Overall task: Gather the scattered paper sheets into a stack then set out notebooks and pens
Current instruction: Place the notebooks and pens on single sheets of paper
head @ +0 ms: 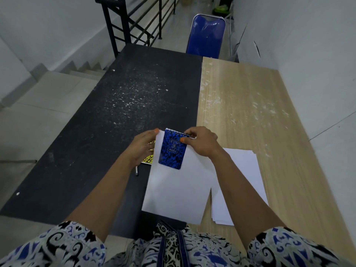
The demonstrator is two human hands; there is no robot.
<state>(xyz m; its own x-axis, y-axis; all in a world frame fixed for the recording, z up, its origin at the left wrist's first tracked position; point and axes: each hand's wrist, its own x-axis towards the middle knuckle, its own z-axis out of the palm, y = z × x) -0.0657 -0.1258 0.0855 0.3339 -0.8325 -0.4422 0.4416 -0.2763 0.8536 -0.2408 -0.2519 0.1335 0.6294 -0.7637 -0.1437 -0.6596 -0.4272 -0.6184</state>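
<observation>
A white paper sheet (177, 189) is held up over the seam between the black table (107, 116) and the wooden table (260, 112). My left hand (143, 145) grips its top left corner. A small blue patterned spiral notebook (172, 149) lies against the sheet's upper part, and my right hand (200, 140) pinches the notebook's top right corner together with the sheet. A stack of white sheets (244, 170) lies on the wooden table under my right forearm. A yellow patterned notebook (148, 158) and a pen (136, 170) lie on the black table, partly hidden by my left hand.
A blue chair (206, 35) stands behind the far end of the tables. A black stair railing (134, 22) and descending stairs are at the far left. A white wall runs along the right side of the wooden table.
</observation>
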